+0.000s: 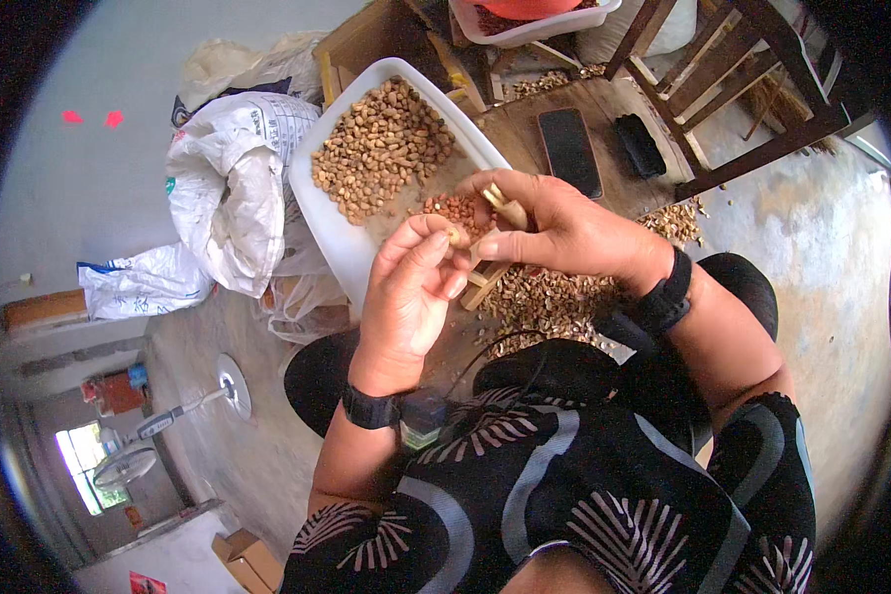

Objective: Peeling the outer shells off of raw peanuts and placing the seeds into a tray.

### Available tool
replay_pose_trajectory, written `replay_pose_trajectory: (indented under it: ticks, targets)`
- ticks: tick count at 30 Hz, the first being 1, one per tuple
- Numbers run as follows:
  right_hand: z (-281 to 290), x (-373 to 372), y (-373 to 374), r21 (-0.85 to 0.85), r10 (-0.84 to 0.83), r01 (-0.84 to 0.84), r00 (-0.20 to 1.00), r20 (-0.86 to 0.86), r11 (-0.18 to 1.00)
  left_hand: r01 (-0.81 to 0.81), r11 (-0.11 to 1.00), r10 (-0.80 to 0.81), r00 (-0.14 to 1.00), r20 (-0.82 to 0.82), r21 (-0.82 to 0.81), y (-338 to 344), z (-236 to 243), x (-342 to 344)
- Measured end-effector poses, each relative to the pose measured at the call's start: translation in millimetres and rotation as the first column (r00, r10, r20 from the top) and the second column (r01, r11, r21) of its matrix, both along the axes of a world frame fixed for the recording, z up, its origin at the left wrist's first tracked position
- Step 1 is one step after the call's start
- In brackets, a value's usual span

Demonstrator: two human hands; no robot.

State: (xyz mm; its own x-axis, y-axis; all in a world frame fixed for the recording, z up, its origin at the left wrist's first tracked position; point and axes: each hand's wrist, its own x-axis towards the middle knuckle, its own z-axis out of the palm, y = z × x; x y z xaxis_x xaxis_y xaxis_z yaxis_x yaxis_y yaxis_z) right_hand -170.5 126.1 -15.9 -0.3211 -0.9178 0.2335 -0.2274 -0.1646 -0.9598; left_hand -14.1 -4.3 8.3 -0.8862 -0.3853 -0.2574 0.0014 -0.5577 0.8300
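My left hand (411,287) is raised over the near end of a white plastic tub (324,233), its thumb and fingertips closed on a small pale peanut (453,236). Close beside it, my right hand (554,228) curls round a pale, split-ended wooden piece (505,205) that looks like a small bamboo clip. The fingertips of both hands nearly meet, and the right fingers are partly hidden. Unshelled peanuts (381,144) fill the tub's far part. Reddish shelled kernels (450,208) lie in its near right part, partly covered by my hands.
Broken shells (540,302) are heaped below my hands. A phone (569,148) and a black case (641,146) rest on a wooden seat (614,104) by a chair back (733,89). White sacks (233,188) stand left of the tub. A fan (129,465) stands farther left.
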Motion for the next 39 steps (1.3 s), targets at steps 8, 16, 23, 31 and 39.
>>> replay_pose_trajectory:
  ticks: [8,16,23,31,39]
  targets:
    - [5.0,3.6,3.5,0.005,0.113,-0.113,0.986,-0.126,0.994,-0.005,0.993,0.004,1.000,0.015,0.117,-2.2,-4.2,4.6]
    - [-2.8,11.6,-1.3,-0.183,0.073,-0.102,0.985,-0.157,0.978,-0.019,0.993,0.014,0.999,0.036,0.119,0.5,-1.8,-0.2]
    - [-2.8,12.6,0.5,-0.142,0.011,-0.051,0.963,-0.268,0.989,-0.011,0.999,0.009,0.999,0.048,0.039,5.1,-2.8,-3.1]
    - [-5.3,13.6,1.6,-0.133,-0.033,-0.008,0.954,-0.299,0.991,0.024,1.000,-0.025,0.999,0.039,0.006,4.7,-3.2,-3.9]
    - [-6.6,14.8,0.5,-0.116,-0.039,0.000,0.942,-0.334,0.993,0.060,0.993,-0.064,0.997,0.038,0.104,1.4,-7.6,-0.9]
